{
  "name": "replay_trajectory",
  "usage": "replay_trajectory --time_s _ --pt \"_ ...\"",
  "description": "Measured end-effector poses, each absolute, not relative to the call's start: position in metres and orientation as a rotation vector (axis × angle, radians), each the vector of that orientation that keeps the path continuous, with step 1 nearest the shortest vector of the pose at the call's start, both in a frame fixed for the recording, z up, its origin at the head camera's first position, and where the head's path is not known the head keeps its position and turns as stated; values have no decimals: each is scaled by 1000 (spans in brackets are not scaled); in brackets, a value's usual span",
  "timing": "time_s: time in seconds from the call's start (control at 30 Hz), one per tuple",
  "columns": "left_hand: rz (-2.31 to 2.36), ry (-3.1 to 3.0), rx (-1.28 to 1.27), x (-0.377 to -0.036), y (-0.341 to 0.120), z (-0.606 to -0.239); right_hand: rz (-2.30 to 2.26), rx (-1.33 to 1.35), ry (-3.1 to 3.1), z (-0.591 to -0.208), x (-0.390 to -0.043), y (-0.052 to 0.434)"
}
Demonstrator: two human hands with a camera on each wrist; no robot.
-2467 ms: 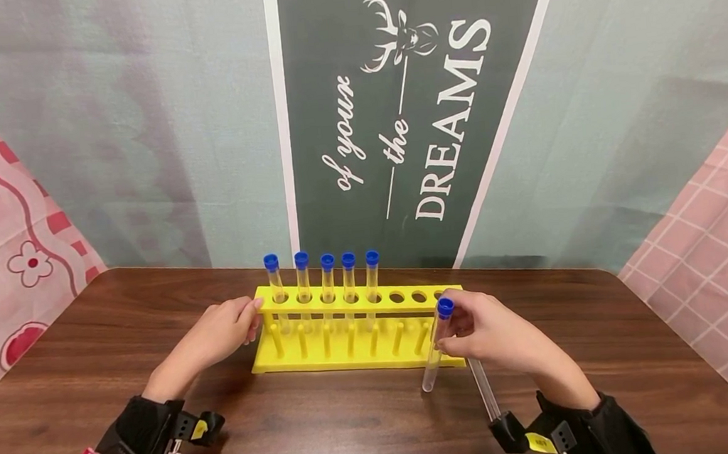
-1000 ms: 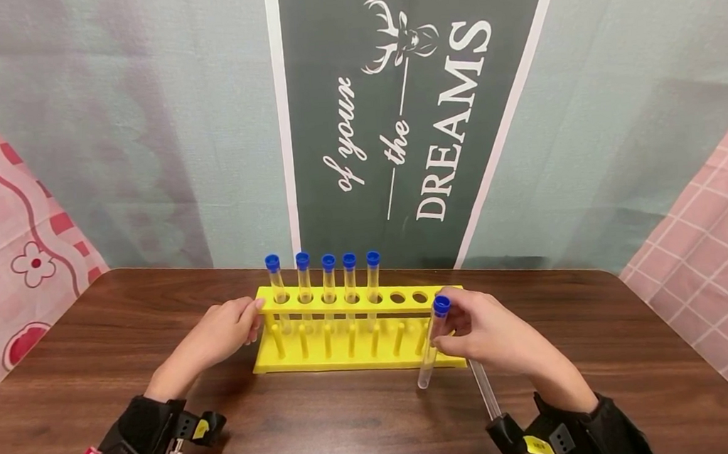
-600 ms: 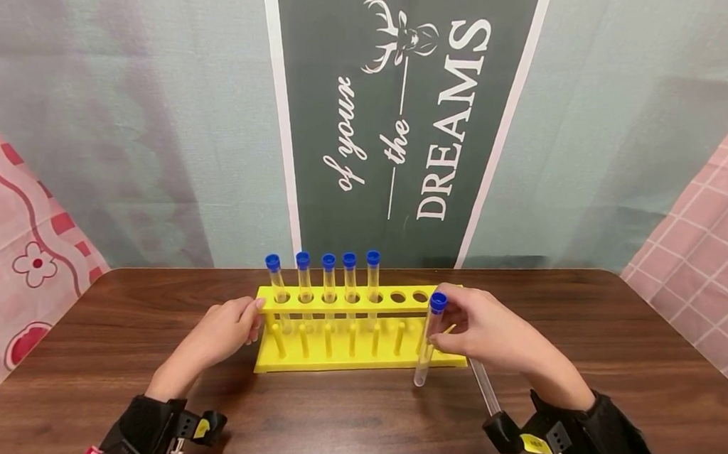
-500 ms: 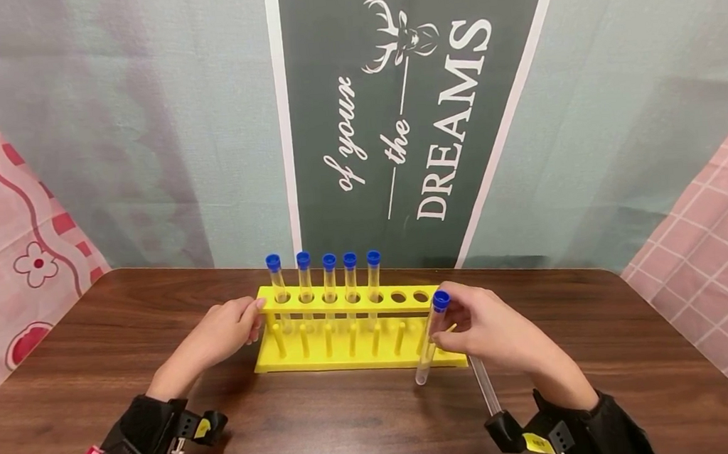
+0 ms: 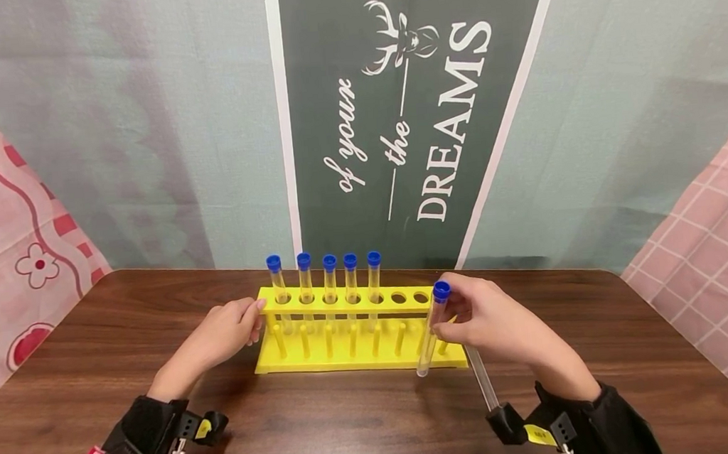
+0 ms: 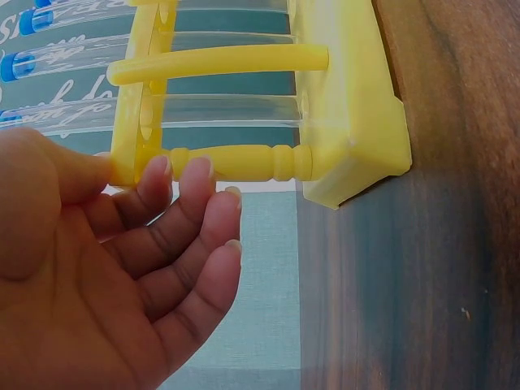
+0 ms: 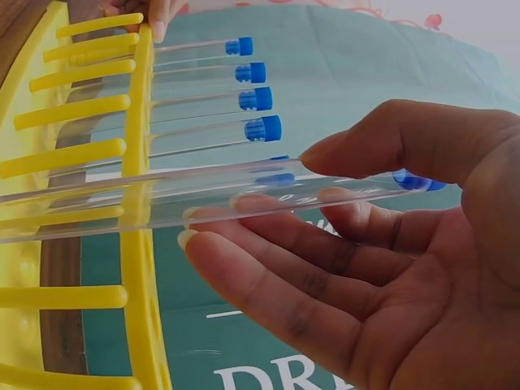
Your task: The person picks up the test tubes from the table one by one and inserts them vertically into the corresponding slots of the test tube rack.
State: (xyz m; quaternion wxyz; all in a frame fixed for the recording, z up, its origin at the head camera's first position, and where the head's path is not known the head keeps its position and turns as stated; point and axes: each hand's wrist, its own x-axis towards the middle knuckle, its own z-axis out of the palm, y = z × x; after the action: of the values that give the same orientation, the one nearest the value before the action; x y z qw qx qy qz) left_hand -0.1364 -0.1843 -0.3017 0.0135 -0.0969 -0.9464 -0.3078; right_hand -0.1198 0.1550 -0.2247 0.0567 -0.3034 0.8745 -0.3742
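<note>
A yellow test-tube rack [image 5: 349,360] stands on the wooden table [image 5: 328,429], with several blue-capped clear tubes [image 5: 328,283] upright in its left holes. The three right holes [image 5: 398,298] hold nothing. My left hand [image 5: 249,320] holds the rack's left end, thumb on the top plate [image 6: 134,97] and fingertips [image 6: 199,169] at the end post. My right hand [image 5: 441,326] pinches another blue-capped tube [image 5: 428,343] between thumb and fingers, tilted, just in front of the rack's right end and off the table. In the right wrist view this tube [image 7: 162,195] lies across my fingers [image 7: 268,244].
One more clear tube [image 5: 481,382] lies on the table under my right wrist. A cloth backdrop with a dark banner [image 5: 393,110] hangs right behind the table's far edge. Black wrist-camera straps [image 5: 138,451] sit on both forearms.
My right hand has lifted the tube a little and carried it up toward the rack's right end. The left hand and the rack have not moved.
</note>
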Motion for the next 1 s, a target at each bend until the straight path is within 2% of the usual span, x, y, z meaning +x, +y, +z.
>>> replay_trajectory --time_s 1.0 --pt "-959 -2960 -293 -136 -184 -301 -1163 -842 2638 -204 -133 144"
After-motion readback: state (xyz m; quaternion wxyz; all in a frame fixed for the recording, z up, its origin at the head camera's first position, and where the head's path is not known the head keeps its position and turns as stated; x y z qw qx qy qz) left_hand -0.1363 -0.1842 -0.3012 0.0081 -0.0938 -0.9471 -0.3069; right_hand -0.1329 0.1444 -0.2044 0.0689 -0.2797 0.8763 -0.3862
